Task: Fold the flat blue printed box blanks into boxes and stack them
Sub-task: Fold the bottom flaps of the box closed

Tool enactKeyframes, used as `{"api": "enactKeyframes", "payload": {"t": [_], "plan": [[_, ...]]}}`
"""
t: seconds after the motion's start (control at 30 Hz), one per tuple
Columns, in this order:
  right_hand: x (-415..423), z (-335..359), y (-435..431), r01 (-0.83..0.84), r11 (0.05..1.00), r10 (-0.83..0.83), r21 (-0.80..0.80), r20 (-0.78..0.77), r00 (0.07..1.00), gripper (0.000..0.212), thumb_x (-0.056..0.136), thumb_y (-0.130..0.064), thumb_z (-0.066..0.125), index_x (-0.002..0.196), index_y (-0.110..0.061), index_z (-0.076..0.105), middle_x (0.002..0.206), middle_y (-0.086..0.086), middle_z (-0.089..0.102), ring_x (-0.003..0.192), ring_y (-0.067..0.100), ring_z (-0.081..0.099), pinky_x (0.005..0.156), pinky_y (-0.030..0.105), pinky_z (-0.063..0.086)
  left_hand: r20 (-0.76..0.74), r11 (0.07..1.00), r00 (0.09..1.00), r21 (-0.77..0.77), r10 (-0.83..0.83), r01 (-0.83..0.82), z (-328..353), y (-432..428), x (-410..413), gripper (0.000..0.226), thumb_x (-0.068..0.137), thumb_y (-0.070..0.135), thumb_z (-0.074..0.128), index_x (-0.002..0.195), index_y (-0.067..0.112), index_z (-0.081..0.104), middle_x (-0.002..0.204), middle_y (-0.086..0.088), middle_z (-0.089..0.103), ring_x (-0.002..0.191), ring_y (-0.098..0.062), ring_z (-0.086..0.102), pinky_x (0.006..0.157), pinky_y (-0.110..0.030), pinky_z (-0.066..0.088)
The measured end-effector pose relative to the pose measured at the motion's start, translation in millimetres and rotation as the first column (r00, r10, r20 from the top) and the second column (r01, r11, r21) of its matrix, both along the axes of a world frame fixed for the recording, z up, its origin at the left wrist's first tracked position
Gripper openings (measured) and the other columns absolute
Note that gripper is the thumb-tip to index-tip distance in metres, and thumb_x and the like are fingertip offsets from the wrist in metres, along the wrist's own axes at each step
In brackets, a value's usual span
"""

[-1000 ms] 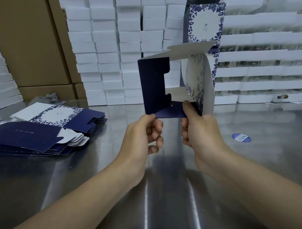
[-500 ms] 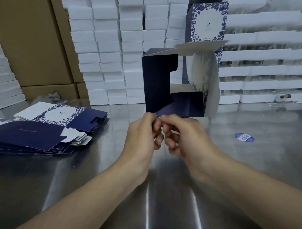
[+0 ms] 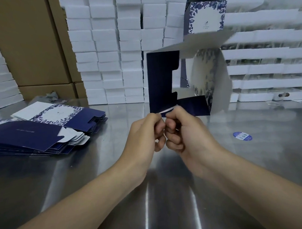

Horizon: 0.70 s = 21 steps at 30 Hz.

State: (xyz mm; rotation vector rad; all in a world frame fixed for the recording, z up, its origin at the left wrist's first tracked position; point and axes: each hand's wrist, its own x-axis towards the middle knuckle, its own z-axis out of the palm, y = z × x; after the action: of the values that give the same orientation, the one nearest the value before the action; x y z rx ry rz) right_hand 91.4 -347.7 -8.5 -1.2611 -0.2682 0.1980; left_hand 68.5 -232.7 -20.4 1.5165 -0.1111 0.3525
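Observation:
A half-opened blue box blank (image 3: 159, 81) with a white floral side panel stands upright in the air above the steel table (image 3: 257, 160). My left hand (image 3: 146, 132) and my right hand (image 3: 181, 130) sit knuckle to knuckle below it, both pinching its lower edge where a thin white strip shows. A folded blue printed box (image 3: 206, 14) stands tall behind it. A pile of flat blue blanks (image 3: 38, 129) lies at the left of the table.
Stacks of white foam trays (image 3: 110, 51) form a wall at the back and right. Brown cartons (image 3: 25, 42) stand at the back left. A round blue sticker (image 3: 242, 136) lies on the table at the right.
My right hand slid left from the blank's bottom flap and now meets my left hand. The bottom blue flap folded inward and the blank turned slightly.

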Motion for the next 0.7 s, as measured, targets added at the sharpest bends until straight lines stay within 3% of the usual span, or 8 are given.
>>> {"api": "enactKeyframes", "payload": {"t": [0.13,0.27,0.37,0.53,0.7], "plan": [[1.0,-0.2,-1.3,-0.044,0.997,0.046,-0.056,0.039,0.998,0.037,0.093,-0.02,0.053,0.057,-0.016,0.046,0.061,0.002,0.058,0.051,0.013,0.026,0.05,0.028,0.019,-0.055,0.996,0.997,-0.067,-0.061,0.058,0.3,2.7,-0.4,0.037,0.099,0.031,0.056,0.066,0.012,0.055,0.056,0.009,0.053,0.05,-0.012,0.042,0.057,-0.026,0.038],[4.2,0.9,-5.9,-0.042,0.988,0.047,-0.147,0.028,0.999,0.032,0.09,-0.029,0.062,0.061,-0.019,0.049,0.067,-0.001,0.049,0.052,0.012,0.032,0.052,0.03,0.019,-0.072,0.994,0.996,-0.107,-0.044,0.036,0.7,3.3,1.3,0.048,0.098,0.028,0.052,0.05,0.026,0.045,0.057,0.007,0.049,0.051,-0.012,0.041,0.057,-0.025,0.04],[6.6,1.0,-7.1,-0.01,0.997,0.008,-0.074,-0.019,1.0,0.039,0.092,-0.029,0.06,0.057,-0.021,0.046,0.06,-0.004,0.039,0.049,0.012,0.031,0.053,0.031,0.017,-0.098,0.99,0.995,-0.138,-0.009,-0.005,1.1,5.8,2.8,0.048,0.099,0.029,0.051,0.052,0.027,0.042,0.058,0.004,0.035,0.054,-0.013,0.039,0.057,-0.026,0.039],[6.5,2.0,-6.7,-0.025,1.0,0.024,-0.009,-0.028,0.999,0.042,0.097,-0.022,0.054,0.057,-0.017,0.044,0.058,-0.002,0.038,0.047,0.012,0.028,0.052,0.031,0.017,-0.097,0.99,0.995,-0.138,-0.012,-0.002,-0.6,6.8,3.5,0.047,0.097,0.034,0.055,0.053,0.027,0.042,0.059,0.004,0.035,0.053,-0.014,0.04,0.058,-0.028,0.039],[6.2,1.5,-5.9,-0.094,0.992,0.096,-0.082,0.023,0.995,0.033,0.092,-0.023,0.056,0.062,-0.016,0.045,0.07,0.005,0.056,0.051,0.012,0.03,0.051,0.029,0.019,-0.076,0.991,0.991,-0.083,-0.11,0.104,0.8,4.7,-0.9,0.047,0.096,0.039,0.058,0.051,0.026,0.051,0.055,0.011,0.048,0.053,-0.011,0.042,0.061,-0.027,0.041]]}}
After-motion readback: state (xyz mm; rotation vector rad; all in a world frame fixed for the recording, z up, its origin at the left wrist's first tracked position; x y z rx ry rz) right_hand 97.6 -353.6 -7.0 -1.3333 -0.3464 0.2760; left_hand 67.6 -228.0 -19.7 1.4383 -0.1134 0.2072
